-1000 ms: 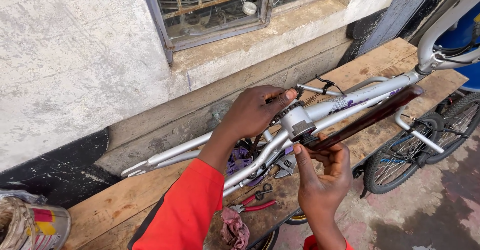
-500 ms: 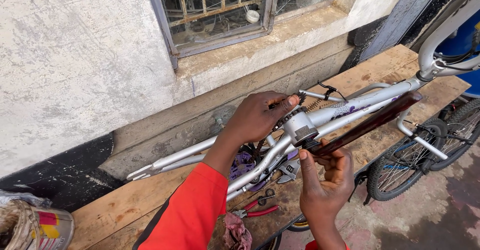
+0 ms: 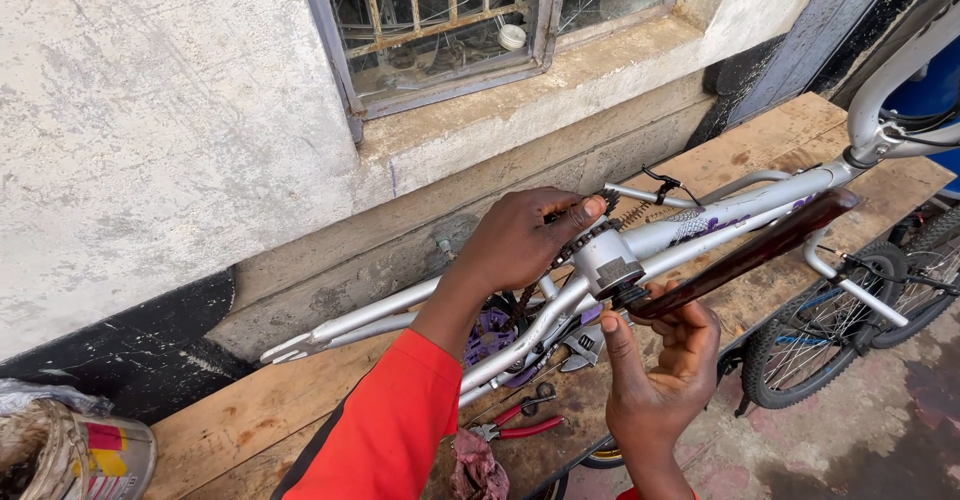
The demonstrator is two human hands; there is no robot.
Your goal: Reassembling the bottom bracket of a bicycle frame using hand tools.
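Observation:
An upside-down silver bicycle frame lies across a wooden platform. My left hand, in a red sleeve, grips the chain at the frame's bottom bracket shell. Just below the shell, my right hand holds the near end of a dark reddish-brown crank arm that points up to the right. A black brake cable clip sticks up from the rear stay.
Red-handled pliers and a crumpled rag lie on the planks below the frame. A spoked wheel stands at right. A dented tin can sits at bottom left. A rough wall with a barred window is behind.
The view has shifted slightly. Both hands stay at the bottom bracket; the left fingers have closed further over the chain.

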